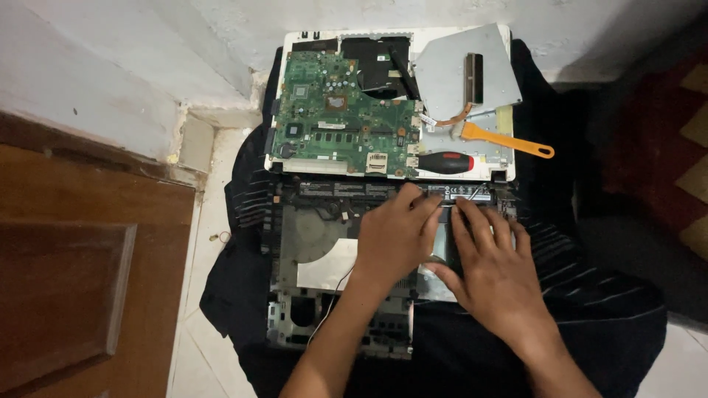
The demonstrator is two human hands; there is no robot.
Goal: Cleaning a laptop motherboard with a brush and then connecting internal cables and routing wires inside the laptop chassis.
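An opened laptop base (324, 273) is worked on over a dark cloth (590, 295) spread on the floor, both hands pressed flat at its far right corner. The left hand (394, 239) lies with fingers stretched toward the long black battery (383, 190) along the far edge; the right hand (490, 269) rests just beside it, fingers spread over the same strip. Neither grip is closed on anything: the fingers are extended and only touch the casing. Beyond the base, the green board (343, 114) lies on a white lid (501, 173), with a metal drive (464, 70), an orange brush (509, 140) and a red-and-black screwdriver (446, 163) to its right. A thin wire (335, 302) trails across the near part of the base beside the left forearm, and could be snagged if the arm is drawn back carelessly. Uneven pressure from the two hands could, by this view, crack the thin plastic frame.
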